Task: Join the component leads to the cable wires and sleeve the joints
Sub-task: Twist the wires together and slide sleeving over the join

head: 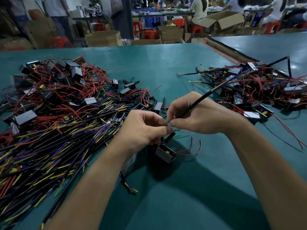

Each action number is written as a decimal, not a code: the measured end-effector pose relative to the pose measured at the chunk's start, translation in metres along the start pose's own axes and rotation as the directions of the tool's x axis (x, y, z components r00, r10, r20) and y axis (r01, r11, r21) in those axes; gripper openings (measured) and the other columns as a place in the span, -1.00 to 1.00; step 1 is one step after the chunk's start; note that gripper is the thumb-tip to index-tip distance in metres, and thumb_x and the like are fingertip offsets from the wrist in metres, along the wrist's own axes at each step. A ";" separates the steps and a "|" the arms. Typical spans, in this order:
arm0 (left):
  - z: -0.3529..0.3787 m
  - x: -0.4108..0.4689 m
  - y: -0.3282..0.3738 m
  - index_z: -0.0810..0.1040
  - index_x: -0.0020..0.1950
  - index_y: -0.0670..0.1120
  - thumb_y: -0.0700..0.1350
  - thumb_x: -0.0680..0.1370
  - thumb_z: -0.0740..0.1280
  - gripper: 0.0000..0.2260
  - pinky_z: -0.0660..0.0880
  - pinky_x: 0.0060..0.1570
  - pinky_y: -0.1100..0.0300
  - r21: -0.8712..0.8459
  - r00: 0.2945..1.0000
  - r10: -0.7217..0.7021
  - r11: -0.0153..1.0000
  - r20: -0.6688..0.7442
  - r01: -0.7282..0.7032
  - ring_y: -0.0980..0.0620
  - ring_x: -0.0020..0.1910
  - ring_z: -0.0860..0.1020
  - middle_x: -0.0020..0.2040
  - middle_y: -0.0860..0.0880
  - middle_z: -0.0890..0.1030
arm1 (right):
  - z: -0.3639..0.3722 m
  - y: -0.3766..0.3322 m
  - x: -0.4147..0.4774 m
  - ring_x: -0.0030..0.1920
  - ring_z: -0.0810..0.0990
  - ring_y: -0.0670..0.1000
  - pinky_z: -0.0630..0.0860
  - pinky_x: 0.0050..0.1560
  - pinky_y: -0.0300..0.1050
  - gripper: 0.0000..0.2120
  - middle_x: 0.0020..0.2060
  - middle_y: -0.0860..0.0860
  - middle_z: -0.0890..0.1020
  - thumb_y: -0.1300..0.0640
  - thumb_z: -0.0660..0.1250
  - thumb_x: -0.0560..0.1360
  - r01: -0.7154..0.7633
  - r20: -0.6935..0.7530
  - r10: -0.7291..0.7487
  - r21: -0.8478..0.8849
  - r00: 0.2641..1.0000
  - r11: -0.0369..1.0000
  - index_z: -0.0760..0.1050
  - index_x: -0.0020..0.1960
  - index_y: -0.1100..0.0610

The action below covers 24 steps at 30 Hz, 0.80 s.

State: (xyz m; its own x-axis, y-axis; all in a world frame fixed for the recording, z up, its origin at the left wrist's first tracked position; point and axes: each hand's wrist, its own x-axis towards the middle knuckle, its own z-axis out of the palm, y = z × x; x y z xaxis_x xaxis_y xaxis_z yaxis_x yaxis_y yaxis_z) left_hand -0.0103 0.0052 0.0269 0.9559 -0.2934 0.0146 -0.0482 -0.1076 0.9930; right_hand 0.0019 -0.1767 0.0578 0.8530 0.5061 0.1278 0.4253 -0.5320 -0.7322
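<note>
Head view: left hand [146, 128] pinches lead [182, 131]; right hand [196, 117] grips cable [199, 100].
Risk: the twist may slip loose if the component [164, 153] below tugs the lead.

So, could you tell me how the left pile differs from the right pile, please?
The left pile is far larger and spreads nearer the person; the right pile is smaller, farther back. The left pile is mostly black cables; the right pile shows fewer. Both hold black box components with red leads.
</note>
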 end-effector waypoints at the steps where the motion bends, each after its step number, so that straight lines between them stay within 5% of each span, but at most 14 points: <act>1: 0.000 0.000 0.000 0.56 -0.21 -0.21 -0.30 0.36 0.52 -0.85 0.35 -0.57 0.34 -0.002 1.000 -0.006 1.000 -0.001 0.006 0.10 -0.60 0.43 -0.47 -0.04 0.55 | 0.001 0.000 0.000 -0.44 0.42 -0.12 0.36 -0.40 -0.25 -0.87 -0.45 -0.04 0.54 0.37 0.39 0.45 -0.003 0.002 0.003 -0.001 1.000 1.000 0.62 -0.19 0.18; 8: -0.006 0.001 -0.002 0.49 -0.29 -0.21 -0.37 0.33 0.51 -0.79 0.55 -0.47 0.23 -0.048 1.000 0.012 0.999 -0.029 -0.013 0.03 -0.52 0.58 -0.44 -0.14 0.60 | -0.001 0.003 0.002 -0.43 0.48 -0.16 0.40 -0.37 -0.32 -0.91 -0.44 -0.10 0.59 0.36 0.45 0.43 -0.003 -0.046 0.005 0.050 0.999 0.999 0.60 -0.16 0.20; 24: -0.009 -0.002 0.003 0.60 -0.22 -0.25 -0.36 0.39 0.47 -0.93 0.57 -0.42 0.26 -0.034 0.999 -0.032 0.999 0.014 0.032 0.03 -0.48 0.62 -0.43 -0.13 0.63 | 0.003 0.004 0.003 -0.38 0.56 -0.14 0.49 -0.30 -0.30 -0.96 -0.38 0.05 0.67 0.38 0.47 0.42 0.006 -0.055 0.001 0.121 0.998 0.993 0.65 -0.16 0.28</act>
State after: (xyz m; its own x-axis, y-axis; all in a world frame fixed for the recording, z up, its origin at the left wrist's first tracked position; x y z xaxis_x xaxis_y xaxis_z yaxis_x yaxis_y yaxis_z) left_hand -0.0094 0.0141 0.0311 0.9529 -0.3026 -0.0185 -0.0076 -0.0848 0.9964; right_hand 0.0050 -0.1754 0.0536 0.8689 0.4671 0.1638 0.3903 -0.4429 -0.8071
